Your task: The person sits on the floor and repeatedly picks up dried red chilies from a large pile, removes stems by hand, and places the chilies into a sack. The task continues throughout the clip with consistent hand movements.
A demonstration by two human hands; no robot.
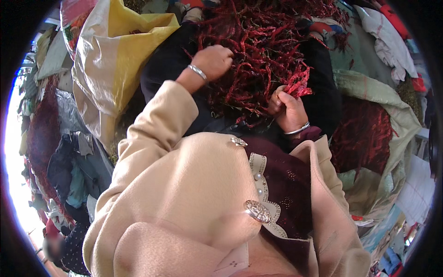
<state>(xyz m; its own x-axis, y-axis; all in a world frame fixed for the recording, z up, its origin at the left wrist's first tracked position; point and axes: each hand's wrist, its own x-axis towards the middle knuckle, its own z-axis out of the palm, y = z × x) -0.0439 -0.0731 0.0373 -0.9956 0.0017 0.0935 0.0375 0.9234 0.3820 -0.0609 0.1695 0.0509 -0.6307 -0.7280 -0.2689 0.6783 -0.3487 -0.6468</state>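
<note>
A large heap of dried red chili peppers [256, 41] lies over and between the dark-clothed legs. My left hand [214, 62], with a silver bangle at the wrist, rests at the heap's left side. Its fingers are curled downward, and whether they grip a pepper is hidden. Pinched between the thumb and fingers of my right hand [289, 109] is a small bunch of red chili peppers [301, 83], their tips pointing up and to the right. This hand is by the near right edge of the heap and also wears a bangle.
To the left stands an open white and yellow woven sack [104, 62]. An open pale sack [401, 114] at the right holds more red chilies [363, 138]. A white cloth or sack [387, 41] lies at the upper right. Another person [74, 246] is partly visible at the lower left.
</note>
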